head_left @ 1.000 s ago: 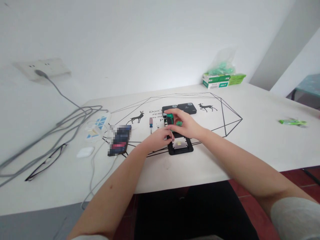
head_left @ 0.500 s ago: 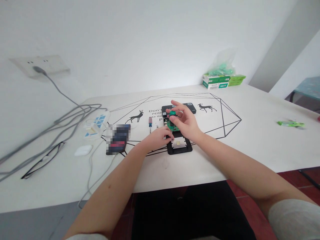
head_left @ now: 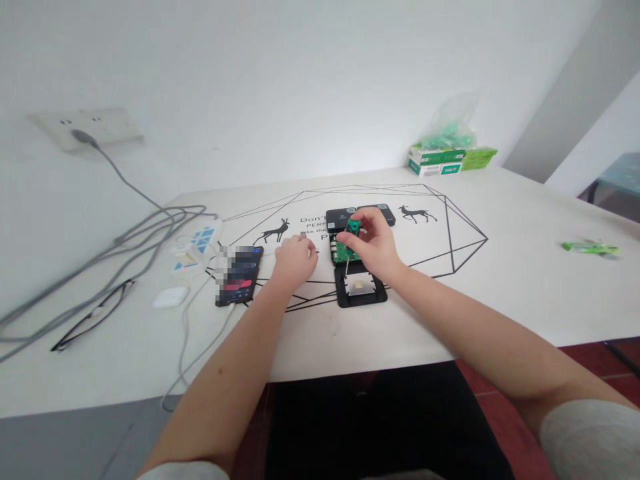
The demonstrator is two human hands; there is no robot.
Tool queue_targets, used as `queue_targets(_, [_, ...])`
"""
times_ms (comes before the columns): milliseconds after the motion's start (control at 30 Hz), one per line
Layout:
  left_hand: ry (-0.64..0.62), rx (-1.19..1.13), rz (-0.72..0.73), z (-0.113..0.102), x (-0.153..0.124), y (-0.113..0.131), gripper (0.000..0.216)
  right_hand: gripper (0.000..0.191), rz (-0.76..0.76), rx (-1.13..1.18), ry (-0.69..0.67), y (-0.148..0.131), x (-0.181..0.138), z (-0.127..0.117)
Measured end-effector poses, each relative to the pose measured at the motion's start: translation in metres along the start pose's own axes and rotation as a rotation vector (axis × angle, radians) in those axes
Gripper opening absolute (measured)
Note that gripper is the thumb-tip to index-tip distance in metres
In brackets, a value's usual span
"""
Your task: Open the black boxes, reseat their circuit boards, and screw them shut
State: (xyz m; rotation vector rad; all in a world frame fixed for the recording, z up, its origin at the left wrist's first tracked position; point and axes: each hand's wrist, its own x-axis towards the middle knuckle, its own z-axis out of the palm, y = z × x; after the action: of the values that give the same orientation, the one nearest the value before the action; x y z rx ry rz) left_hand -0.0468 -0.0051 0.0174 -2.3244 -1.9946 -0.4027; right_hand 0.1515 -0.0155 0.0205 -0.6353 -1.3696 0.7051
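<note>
Head view. Pinching a green-handled screwdriver [head_left: 354,227] in the closed fingers [head_left: 371,223] of the right hand [head_left: 375,248], with the thin shaft slanting down past the fingertips toward a black frame [head_left: 363,299] just below them. Keeping a green circuit board [head_left: 340,253] right against the thumb side of those fingers, above the frame; cannot tell whether gripped or only touched. Resting the left hand [head_left: 294,260] on the table [head_left: 500,280], apart from the board, its fingers [head_left: 305,248] curled shut with nothing visible in them. Further left of those curled fingers, a phone [head_left: 239,275]; just behind the right fingertips, two black boxes [head_left: 336,217].

Looks like screw work at the board's lower edge, mid-step. For a next turn: keep the tip seated and the shaft steady, and hold the board still, perhaps with the free left hand.
</note>
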Motion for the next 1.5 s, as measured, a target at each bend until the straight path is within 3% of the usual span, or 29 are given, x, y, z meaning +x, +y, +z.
queue_targets(300, [-0.014,0.095,-0.055,-0.005,-0.005,0.002,0.032,0.042,0.111,0.195,-0.268,-0.006,0.000,-0.006])
queue_targets(500, [-0.034,0.095,-0.032,0.001,-0.006,0.006,0.032,0.035,0.098,0.203,-0.310,-0.005,0.000,-0.007])
queue_targets(800, [-0.025,0.116,0.019,0.006,-0.007,0.010,0.031,0.035,-0.001,0.013,-0.205,-0.011,-0.001,-0.010])
queue_targets(1000, [-0.034,0.141,-0.020,0.004,-0.007,0.012,0.033,0.031,0.057,0.133,-0.347,-0.012,-0.003,-0.012])
queue_targets(1267, [-0.045,0.153,-0.024,0.006,-0.006,0.010,0.034,0.038,-0.121,-0.141,-0.211,-0.001,-0.004,-0.014])
queue_targets(1500, [-0.033,0.164,-0.017,0.010,-0.007,0.006,0.039,0.031,-0.048,-0.072,-0.156,-0.004,-0.004,-0.014])
